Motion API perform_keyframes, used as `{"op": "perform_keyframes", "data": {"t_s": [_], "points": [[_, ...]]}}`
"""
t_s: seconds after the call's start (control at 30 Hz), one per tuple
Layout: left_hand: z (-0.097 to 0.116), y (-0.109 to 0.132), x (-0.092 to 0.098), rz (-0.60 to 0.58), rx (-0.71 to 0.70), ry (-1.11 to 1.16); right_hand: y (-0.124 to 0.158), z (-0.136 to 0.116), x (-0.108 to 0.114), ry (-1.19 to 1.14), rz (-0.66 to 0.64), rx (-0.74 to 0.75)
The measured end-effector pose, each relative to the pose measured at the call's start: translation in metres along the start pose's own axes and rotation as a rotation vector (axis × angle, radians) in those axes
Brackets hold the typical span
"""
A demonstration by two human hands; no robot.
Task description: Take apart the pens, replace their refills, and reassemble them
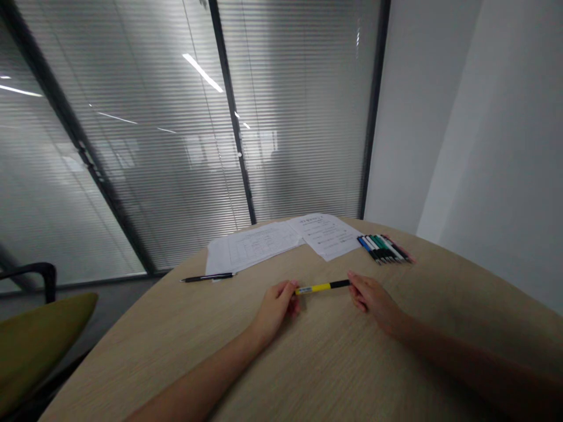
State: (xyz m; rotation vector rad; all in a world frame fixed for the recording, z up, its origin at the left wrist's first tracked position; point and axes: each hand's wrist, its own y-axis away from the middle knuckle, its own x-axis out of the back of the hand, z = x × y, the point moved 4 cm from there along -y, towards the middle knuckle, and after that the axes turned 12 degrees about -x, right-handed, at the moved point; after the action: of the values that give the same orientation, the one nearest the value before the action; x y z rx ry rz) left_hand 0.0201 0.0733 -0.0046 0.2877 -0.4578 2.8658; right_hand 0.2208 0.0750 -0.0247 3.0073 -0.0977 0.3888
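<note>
A yellow and black pen point(323, 287) lies level just above the wood-grain tabletop point(334, 363), held between my two hands. My left hand point(276, 308) pinches its yellow end with the fingertips. My right hand point(373, 302) grips the black end the same way. Beyond the hands, a black pen point(207, 277) lies on the table by the corner of the papers point(259, 246). A row of several pens point(385, 249) in blue, green, black and pink lies side by side to the right of the papers.
The rounded table edge curves away at the left and far side. An olive-seated chair point(39, 334) with a black armrest stands at the left. Behind the table is a glass partition with closed blinds point(132, 129), and a white wall point(492, 129) fills the right.
</note>
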Motion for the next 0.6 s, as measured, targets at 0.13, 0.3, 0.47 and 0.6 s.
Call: {"op": "perform_keyframes", "data": {"t_s": [0.13, 0.3, 0.47, 0.6], "points": [[0.0039, 0.0, -0.0013, 0.027, -0.073, 0.03, -0.0018, 0.0014, 0.001, -0.008, 0.029, -0.011], [0.0033, -0.0006, -0.0003, 0.041, -0.145, -0.037, -0.0023, 0.0019, 0.0001, -0.045, 0.013, -0.006], [0.0064, 0.0017, 0.0005, -0.002, -0.108, -0.103, -0.0023, 0.0025, -0.0001, -0.072, -0.017, 0.004], [0.0022, 0.0017, -0.0006, -0.055, -0.028, -0.116, -0.0019, 0.002, 0.0, -0.06, -0.025, 0.006]]}}
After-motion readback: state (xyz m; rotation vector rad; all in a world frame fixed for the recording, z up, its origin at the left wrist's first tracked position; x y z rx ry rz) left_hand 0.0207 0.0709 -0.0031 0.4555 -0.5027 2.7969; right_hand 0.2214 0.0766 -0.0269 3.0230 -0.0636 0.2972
